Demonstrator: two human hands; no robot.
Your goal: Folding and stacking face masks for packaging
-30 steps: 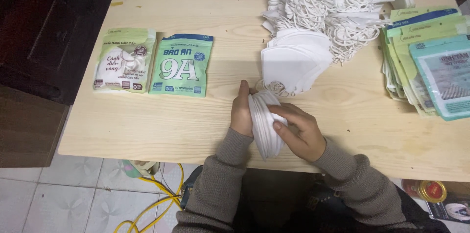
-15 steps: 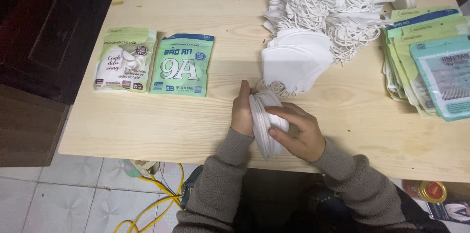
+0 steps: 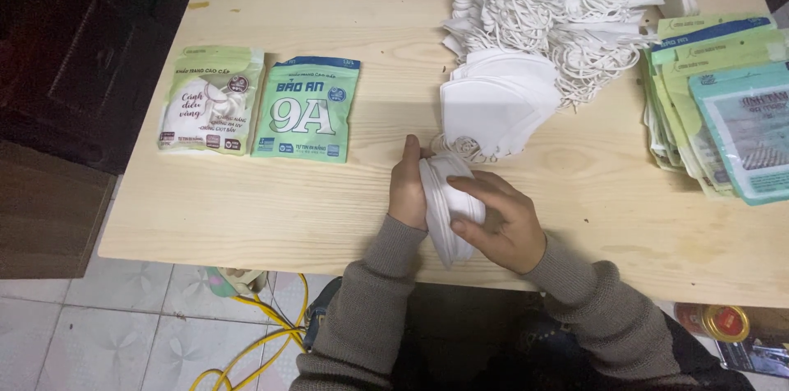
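Packets are being kept at the table's (image 3: 329,227) left side: a pale green sealed pouch (image 3: 211,100) and, just beside it, a brighter green sealed pouch (image 3: 306,109), both lying flat and well apart from the hands. Near the middle of the front edge, a thin stack of folded white masks (image 3: 448,202) is being clamped between both hands. The left hand (image 3: 408,186) is being pressed flat against the stack's left face, while the right hand (image 3: 497,217) is being wrapped over its right face, fingers curled across the top. The stack is being held on edge, its long axis running from the front edge toward the far edge, so neither hand is nearer; both are touching it. Just beyond the hands, a fanned pile of loose white masks (image 3: 493,103) is lying, and behind that, toward the far edge, a tangled heap of masks with ear loops (image 3: 567,5) is spreading. At the right edge, a stack of empty green and blue pouches (image 3: 723,103) is being stored.
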